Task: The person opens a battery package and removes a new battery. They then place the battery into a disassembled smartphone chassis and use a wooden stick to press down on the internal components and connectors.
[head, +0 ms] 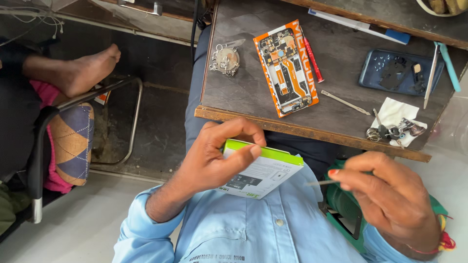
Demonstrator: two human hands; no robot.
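Low in the frame, my left hand [214, 156] clamped the small green-edged box [261, 170] steady, while my right hand [390, 199] pinched a thin tool [319, 183], ready.

Dark grey worn bench [341, 53] with chipped wooden front edge, at twelve to two o'clock. Pale smooth floor [83, 224] at seven. Metal-framed chair with argyle cushion [73, 141] at nine. Even daylight.

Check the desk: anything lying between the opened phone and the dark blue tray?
Yes. In the head view, a red pen lies beside the opened phone, and a thin metal tool lies lower down, short of the dark blue tray.
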